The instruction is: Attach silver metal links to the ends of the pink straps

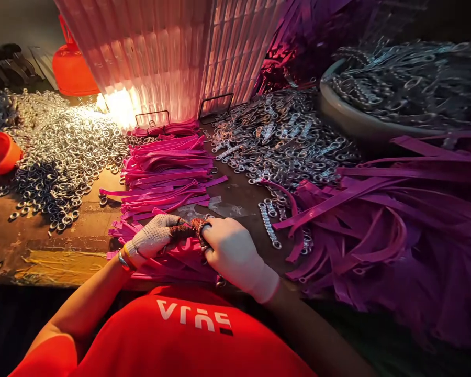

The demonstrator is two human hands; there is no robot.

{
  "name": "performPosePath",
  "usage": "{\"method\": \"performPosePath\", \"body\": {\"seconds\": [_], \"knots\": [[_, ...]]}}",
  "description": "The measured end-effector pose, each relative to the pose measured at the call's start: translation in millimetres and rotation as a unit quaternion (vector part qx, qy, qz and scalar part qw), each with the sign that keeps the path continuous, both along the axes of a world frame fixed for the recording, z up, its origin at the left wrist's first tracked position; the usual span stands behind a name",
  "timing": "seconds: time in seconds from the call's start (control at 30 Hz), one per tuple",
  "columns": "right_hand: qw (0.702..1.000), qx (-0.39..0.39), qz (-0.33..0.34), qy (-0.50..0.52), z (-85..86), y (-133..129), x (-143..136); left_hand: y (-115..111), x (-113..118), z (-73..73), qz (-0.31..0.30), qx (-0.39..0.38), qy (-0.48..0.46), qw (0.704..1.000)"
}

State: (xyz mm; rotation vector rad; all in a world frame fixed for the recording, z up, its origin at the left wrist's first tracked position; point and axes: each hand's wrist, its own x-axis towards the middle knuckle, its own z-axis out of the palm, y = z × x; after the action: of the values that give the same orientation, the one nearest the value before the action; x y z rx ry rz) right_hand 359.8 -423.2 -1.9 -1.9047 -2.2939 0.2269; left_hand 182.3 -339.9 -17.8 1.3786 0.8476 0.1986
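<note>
From the head view, the gloved left hand (153,239) and gloved right hand (234,255) meet with fingers curled together; what they grip is hidden, so I cannot tell. Pink straps (167,162) lie beneath them and stack up toward eleven o'clock. Metal rings (73,149) heap at ten o'clock, metal links (278,133) between one and two, a laden tub (339,111) at two, loose purple straps (377,225) at three.

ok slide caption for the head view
Gloved left hand and right hand meet over magenta strips, between metal rings and links.
</note>
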Motion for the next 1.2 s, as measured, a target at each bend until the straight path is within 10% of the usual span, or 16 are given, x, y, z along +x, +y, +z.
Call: {"method": "performPosePath", "body": {"seconds": [0.23, 0.4, 0.5, 0.73, 1.0, 1.2], "knots": [[0.997, 0.041, 0.032, -0.048, -13.3, -4, -6, 10, 3, 0.3, -0.138, 0.287, 0.071, 0.945], [0.996, 0.037, 0.032, -0.07, -22.2, -7, -5, 18, 5, -14.8, -0.161, 0.12, 0.021, 0.979], [0.998, 0.019, 0.034, -0.056, -22.8, -3, -3, 15, 9, -25.4, -0.163, 0.159, 0.032, 0.973], [0.995, -0.092, -0.02, -0.026, -2.1, 8, 8, 2, 12, -26.1, -0.049, 0.039, -0.023, 0.998], [0.985, -0.148, 0.05, -0.078, -4.6, 10, 8, 3, 4, -23.8, -0.083, 0.212, 0.021, 0.973], [0.972, -0.163, 0.122, -0.113, -11.9, 9, 5, 2, 15, -16.8, -0.13, 0.167, 0.041, 0.977]]}}
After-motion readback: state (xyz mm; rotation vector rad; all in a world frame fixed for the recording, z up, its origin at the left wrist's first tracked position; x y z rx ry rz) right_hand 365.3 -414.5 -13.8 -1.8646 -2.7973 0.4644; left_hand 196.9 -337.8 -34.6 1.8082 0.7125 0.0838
